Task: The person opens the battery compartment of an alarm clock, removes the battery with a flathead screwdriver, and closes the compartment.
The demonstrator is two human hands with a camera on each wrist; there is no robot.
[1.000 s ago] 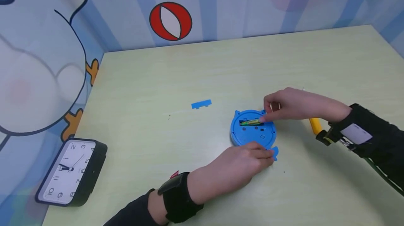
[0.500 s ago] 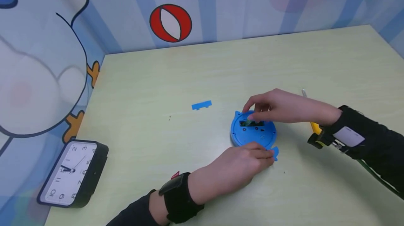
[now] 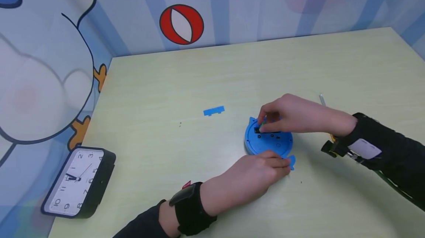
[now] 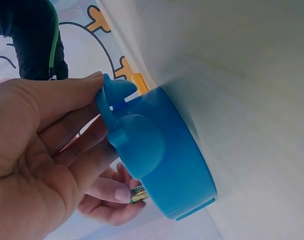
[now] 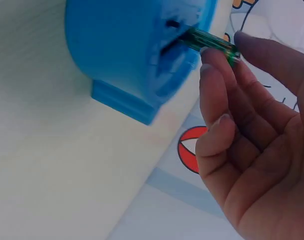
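Note:
A round blue clock [image 3: 265,144] lies back side up on the table, its battery slot [image 3: 256,130] uncovered. My left hand [image 3: 249,173] grips the clock at its near edge, thumb and fingers round a raised blue part [image 4: 109,117] beside a rounded knob [image 4: 141,145]. My right hand [image 3: 289,114] is over the slot. Thumb and fingertips pinch a green battery [image 5: 211,42] by its outer end, and it slants out of the slot with its other end at the opening. In the head view the fingers mostly hide the battery.
A blue strip-shaped cover [image 3: 214,111] lies left of the clock. Beyond the right wrist shows the metal shaft [image 3: 322,99] of a tool with a yellow handle [image 4: 140,83]. A black square clock [image 3: 78,182] stands at the table's left edge. A patterned wall [image 3: 242,5] borders the back.
The battery lay in the slot a second ago; now it slants up between my right fingers. My right hand has moved left over the slot. My left hand keeps its grip.

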